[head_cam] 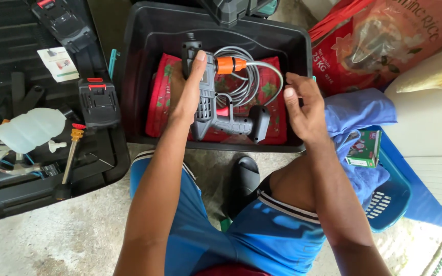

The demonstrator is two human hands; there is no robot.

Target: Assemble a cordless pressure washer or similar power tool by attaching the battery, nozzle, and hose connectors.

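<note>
A grey pistol-shaped spray gun (pixel 221 115) with an orange coupling (pixel 230 65) lies in a black plastic bin (pixel 144 76), on a red patterned cloth (pixel 159 97). A grey coiled hose (pixel 249 76) runs from the coupling. My left hand (pixel 188 87) grips the gun's body, thumb along its top. At the hose's right side my right hand (pixel 303 105) has its fingers apart and touches the hose loop with its fingertips.
An open black tool case (pixel 37 168) lies left, holding a battery pack (pixel 98 102), a translucent bottle (pixel 29 129) and a brass-tipped lance (pixel 71 153). A red rice sack (pixel 384 41), blue cloth (pixel 359 110), a green box (pixel 365 148) and a blue basket (pixel 392 197) sit right.
</note>
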